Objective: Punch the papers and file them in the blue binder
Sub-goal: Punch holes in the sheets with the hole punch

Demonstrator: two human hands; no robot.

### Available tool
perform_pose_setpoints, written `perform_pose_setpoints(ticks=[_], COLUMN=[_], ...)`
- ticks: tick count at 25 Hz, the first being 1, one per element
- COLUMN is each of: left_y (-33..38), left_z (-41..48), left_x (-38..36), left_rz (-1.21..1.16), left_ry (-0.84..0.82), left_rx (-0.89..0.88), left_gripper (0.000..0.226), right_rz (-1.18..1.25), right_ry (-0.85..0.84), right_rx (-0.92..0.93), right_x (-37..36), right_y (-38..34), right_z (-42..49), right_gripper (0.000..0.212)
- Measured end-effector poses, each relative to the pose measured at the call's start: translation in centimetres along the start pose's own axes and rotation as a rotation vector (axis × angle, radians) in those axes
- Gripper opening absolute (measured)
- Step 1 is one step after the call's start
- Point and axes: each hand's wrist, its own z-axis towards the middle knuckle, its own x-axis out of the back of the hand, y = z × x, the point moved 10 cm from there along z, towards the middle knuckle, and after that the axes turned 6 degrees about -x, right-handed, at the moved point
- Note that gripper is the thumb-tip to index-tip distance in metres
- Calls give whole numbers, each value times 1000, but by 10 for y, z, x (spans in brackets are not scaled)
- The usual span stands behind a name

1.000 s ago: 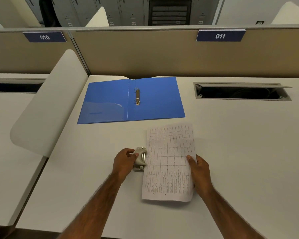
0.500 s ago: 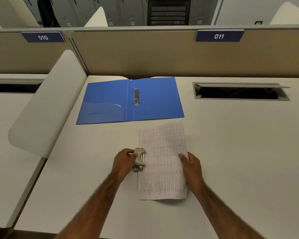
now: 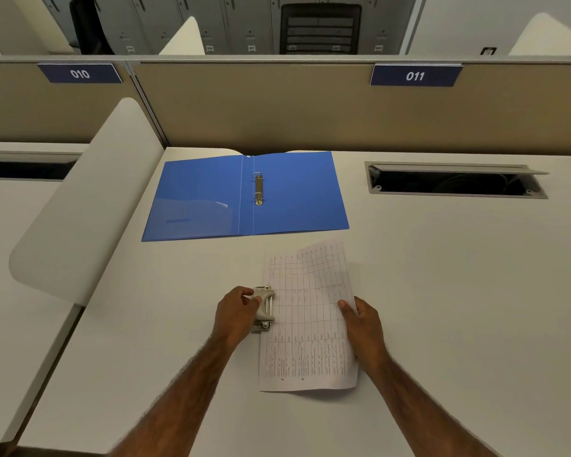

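Note:
The blue binder (image 3: 244,196) lies open and flat at the back of the white desk, its two metal rings (image 3: 258,189) on the spine. In front of it lie printed table sheets, the papers (image 3: 307,321), their left edge tucked into a small grey hole punch (image 3: 265,308). My left hand (image 3: 236,313) grips the punch from its left side. My right hand (image 3: 363,328) pinches the papers' right edge, thumb on top. A second sheet's corner sticks out at the top right of the stack.
A rounded white side divider (image 3: 89,206) stands to the left of the desk. A tan partition (image 3: 310,107) closes the back. An open cable tray slot (image 3: 455,181) is sunk in the desk at the back right.
The papers have slid left, and their left edge now sits in the punch. My right hand moved left with them. My left hand stayed on the punch.

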Motion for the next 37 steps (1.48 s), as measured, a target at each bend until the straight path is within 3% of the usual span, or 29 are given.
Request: perform_pose_setpoints(ticks=[7, 12, 19, 37], left_y=[11, 30, 31, 31], left_z=[-2, 12, 34, 41], left_x=[4, 7, -21, -33], left_rz=[99, 235, 370, 548], left_ry=[18, 161, 59, 70], left_rx=[-49, -171, -165, -97], left_gripper=[36, 52, 64, 70], right_rz=[-3, 8, -11, -74], right_ry=[0, -3, 6, -16], right_rx=[-21, -20, -24, -23], right_x=[-1, -1, -2, -3], right_y=[5, 3, 0, -8], right_z=[3, 2, 4, 7], right_gripper=[23, 25, 24, 23])
